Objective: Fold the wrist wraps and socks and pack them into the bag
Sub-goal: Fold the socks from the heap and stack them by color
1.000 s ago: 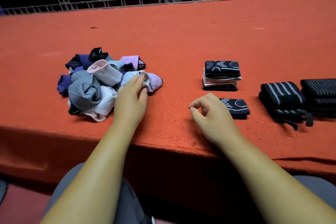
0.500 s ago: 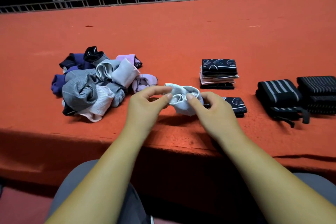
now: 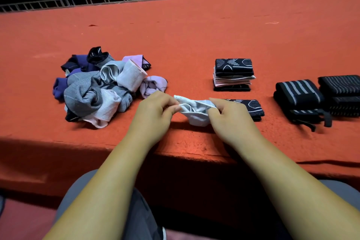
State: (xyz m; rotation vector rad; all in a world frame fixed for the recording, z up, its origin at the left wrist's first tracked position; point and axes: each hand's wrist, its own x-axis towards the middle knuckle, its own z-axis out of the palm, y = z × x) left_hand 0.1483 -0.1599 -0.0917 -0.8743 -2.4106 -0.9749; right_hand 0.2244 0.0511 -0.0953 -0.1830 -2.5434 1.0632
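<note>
We hold a pale sock (image 3: 196,115) between both hands, just above the near edge of the orange tabletop (image 3: 194,35). A second ago our left hand (image 3: 153,111) was picking at the heap of unfolded socks (image 3: 97,91) toward the left edge, and our right hand (image 3: 231,117) sat curled and empty. Now the sock is out of the heap: each hand pinches one side of it, stretching it. A folded stack (image 3: 232,76) and a single folded dark sock (image 3: 253,108) lie just beyond the right hand, with the folded wrist wraps (image 3: 300,99) by the right edge. We judge this sock's fold is starting. Many socks remain, and no bag is in view.
</note>
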